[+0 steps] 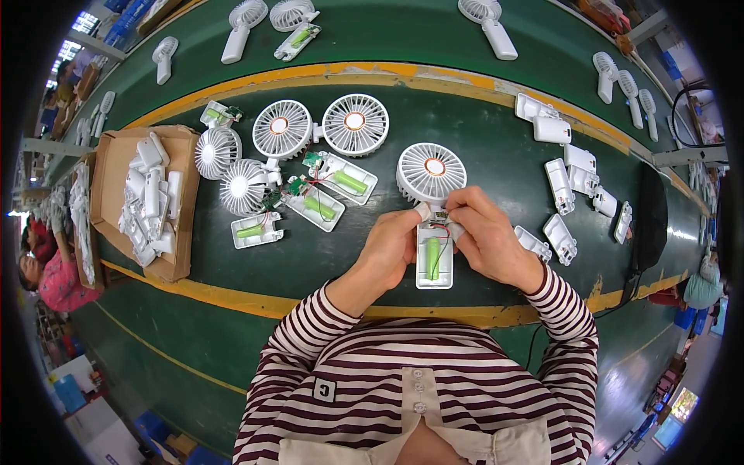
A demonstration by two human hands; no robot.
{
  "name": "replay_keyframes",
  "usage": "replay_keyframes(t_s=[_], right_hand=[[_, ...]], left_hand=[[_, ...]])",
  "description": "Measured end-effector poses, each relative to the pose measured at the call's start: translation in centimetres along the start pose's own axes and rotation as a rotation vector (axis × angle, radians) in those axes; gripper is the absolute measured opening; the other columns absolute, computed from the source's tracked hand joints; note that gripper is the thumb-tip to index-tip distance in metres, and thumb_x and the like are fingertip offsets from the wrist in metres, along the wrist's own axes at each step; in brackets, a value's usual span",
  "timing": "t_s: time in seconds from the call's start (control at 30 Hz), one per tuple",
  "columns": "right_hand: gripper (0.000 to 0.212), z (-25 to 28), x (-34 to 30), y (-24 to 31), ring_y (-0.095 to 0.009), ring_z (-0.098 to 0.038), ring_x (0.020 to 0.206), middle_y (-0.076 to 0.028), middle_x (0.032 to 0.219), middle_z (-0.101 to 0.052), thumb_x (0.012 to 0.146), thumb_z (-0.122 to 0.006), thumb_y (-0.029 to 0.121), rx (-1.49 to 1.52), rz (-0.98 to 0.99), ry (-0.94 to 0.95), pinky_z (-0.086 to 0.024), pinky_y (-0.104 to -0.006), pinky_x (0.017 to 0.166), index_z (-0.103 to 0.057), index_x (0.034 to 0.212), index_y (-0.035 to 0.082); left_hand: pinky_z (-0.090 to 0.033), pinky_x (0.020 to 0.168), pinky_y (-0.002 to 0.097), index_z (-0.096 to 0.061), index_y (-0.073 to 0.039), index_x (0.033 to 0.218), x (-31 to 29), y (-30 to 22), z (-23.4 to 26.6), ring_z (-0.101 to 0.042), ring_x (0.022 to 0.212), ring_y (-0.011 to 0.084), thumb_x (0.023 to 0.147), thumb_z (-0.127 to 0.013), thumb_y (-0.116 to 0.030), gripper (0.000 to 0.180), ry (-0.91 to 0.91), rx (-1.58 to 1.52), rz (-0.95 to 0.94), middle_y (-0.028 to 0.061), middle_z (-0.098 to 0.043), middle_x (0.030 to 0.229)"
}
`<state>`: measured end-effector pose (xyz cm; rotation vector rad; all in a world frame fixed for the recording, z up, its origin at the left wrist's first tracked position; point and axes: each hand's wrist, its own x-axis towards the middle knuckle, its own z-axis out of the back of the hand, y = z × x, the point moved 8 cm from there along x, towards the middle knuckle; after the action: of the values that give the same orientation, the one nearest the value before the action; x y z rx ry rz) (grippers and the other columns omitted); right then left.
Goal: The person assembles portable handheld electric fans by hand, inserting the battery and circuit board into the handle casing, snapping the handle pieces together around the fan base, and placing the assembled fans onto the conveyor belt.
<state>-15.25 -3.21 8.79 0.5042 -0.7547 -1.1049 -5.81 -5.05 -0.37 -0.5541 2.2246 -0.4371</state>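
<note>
A white handheld fan point(432, 172) lies in front of me, its round head pointing away and its handle housing point(423, 267) uncovered. Inside the housing sit a green battery cell point(433, 260) and thin red and dark wires. My left hand point(391, 244) is closed on the left side of the fan's neck, thumb near the joint. From the right, my right hand point(492, 242) pinches at the same neck, beside the small circuit board and wires. White covers appear on some fingertips. Exactly which small part the right fingers grip is hidden.
Several opened fans point(281, 129) with exposed boards and batteries lie to the left. Beyond them stands a cardboard box point(186, 205) of white housing parts. Loose white covers point(559, 186) lie at right, near a black pouch-like object point(651, 221). Finished-looking fans point(496, 35) rest on the green belt behind.
</note>
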Motion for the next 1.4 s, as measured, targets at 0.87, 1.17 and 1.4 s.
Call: replay_keyframes(t_s=[0.87,1.17,1.4], right_hand=[[0.019,-1.8,-0.7,1.0,-0.03,-0.049,0.082,-0.016,0.096,-0.049,0.062,-0.055,-0.002,-0.294,0.122,0.043,-0.044,-0.0363,0.069,-0.052,0.079,-0.007],[0.024,-2.9,-0.8,1.2,-0.028,-0.048,0.081,-0.016,0.094,-0.048,0.059,-0.055,0.005,-0.37,0.178,0.15,-0.043,-0.035,0.071,-0.053,0.079,-0.008],[0.023,-3.2,-1.1,1.0,-0.027,-0.047,0.081,-0.015,0.093,-0.047,0.058,-0.056,0.006,-0.387,0.168,0.175,-0.043,-0.0345,0.071,-0.053,0.077,-0.007]], left_hand=[[-0.051,0.061,0.031,-0.056,0.003,0.093,0.7,1.3,1.3,-0.06,0.073,0.0166,0.089,-0.047,-0.018,0.023,-0.023,0.042,0.011,0.0091,-0.06,0.086],[-0.049,0.066,0.0269,-0.057,0.003,0.103,0.4,1.6,1.5,-0.059,0.076,0.0129,0.082,-0.058,-0.01,0.025,0.025,0.221,0.012,0.0066,-0.06,0.088],[-0.049,0.066,0.0266,-0.056,0.004,0.101,0.6,1.9,1.5,-0.059,0.075,0.0129,0.081,-0.055,-0.004,0.022,0.052,0.258,-0.028,0.007,-0.06,0.086]])
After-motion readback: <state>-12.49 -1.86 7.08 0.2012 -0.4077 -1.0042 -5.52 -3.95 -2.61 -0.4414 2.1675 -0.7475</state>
